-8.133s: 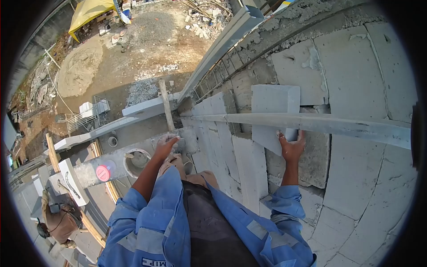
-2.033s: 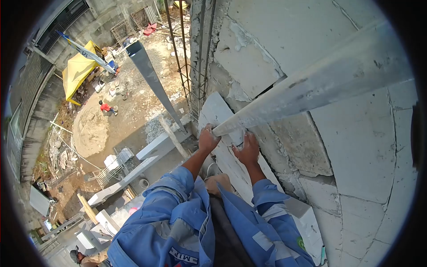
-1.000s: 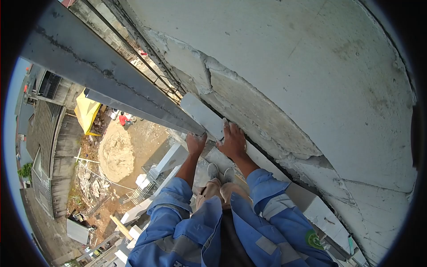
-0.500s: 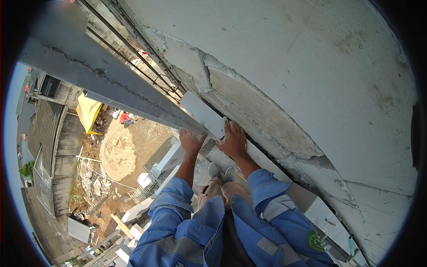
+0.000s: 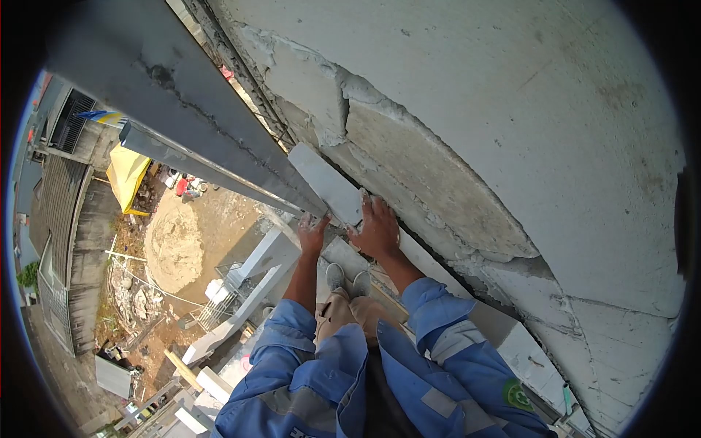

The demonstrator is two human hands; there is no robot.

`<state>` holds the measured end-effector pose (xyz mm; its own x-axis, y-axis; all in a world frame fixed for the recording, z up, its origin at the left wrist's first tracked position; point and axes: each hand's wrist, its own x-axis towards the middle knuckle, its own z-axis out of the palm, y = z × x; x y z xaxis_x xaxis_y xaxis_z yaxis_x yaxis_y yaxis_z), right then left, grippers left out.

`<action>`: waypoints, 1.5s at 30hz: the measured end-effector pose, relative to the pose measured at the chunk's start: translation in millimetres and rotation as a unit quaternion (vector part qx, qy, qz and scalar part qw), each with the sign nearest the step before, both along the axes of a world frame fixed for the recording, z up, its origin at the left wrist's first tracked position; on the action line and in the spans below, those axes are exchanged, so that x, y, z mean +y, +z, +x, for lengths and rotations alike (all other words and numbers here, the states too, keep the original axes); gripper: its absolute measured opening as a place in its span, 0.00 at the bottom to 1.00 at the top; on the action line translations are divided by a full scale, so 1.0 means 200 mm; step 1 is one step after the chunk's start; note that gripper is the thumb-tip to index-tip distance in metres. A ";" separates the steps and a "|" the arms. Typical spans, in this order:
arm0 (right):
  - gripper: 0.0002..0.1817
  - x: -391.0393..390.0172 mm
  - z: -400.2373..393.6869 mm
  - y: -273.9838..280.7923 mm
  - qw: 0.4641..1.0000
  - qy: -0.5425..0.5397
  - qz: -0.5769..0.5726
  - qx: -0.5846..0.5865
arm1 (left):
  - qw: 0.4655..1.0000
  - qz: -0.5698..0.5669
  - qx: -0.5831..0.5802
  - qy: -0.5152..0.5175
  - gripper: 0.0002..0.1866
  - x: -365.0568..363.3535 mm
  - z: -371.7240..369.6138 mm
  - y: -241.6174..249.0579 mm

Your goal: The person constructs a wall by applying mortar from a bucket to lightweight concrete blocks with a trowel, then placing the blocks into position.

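Observation:
A long grey beam (image 5: 212,109) slants from the upper left down to my hands. My left hand (image 5: 312,233) grips around its lower end, with the thumb and fingers on either side. Beside the beam, a pale flat block (image 5: 327,184) lies along the foot of the rough concrete wall (image 5: 438,175). My right hand (image 5: 380,228) holds the near end of this block, its fingers along the wall side and its thumb towards my left hand. The undersides of both hands are hidden.
My shoes (image 5: 347,280) stand on a narrow ledge below my hands. To the left is a drop to a yard with a sand pile (image 5: 174,244), a yellow canopy (image 5: 128,175) and a person in red (image 5: 182,187). More pale blocks (image 5: 522,354) line the wall at lower right.
The beam looks wider and steeper, and its lower metal edge shows more. My left hand has turned more upright at its end. The yard has shifted left in view; my right hand stays at the block.

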<state>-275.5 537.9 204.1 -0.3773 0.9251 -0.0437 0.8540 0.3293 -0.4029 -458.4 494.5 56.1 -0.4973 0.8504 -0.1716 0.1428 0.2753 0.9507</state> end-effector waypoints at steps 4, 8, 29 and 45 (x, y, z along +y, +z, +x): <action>0.49 -0.01 -0.01 -0.01 1.000 -0.005 0.001 -0.006 | 0.993 0.051 -0.102 -0.010 0.20 0.00 0.03 0.11; 0.47 -0.03 -0.01 -0.02 1.000 -0.003 0.031 0.000 | 0.998 0.046 -0.040 -0.013 0.21 -0.02 0.01 0.14; 0.19 0.56 -0.38 -0.04 0.930 0.318 -0.056 0.174 | 0.980 0.055 -0.183 -0.061 0.19 0.19 -0.24 0.33; 0.23 0.43 -0.32 -0.07 0.956 0.197 -0.109 0.186 | 0.941 -0.047 -0.325 -0.079 0.17 0.28 -0.32 0.46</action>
<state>-340.1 623.0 190.4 -0.7223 0.6914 -0.0149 0.4652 0.4698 -0.7502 -521.5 549.6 149.1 -0.1303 0.8702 -0.4751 -0.4149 0.3873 0.8233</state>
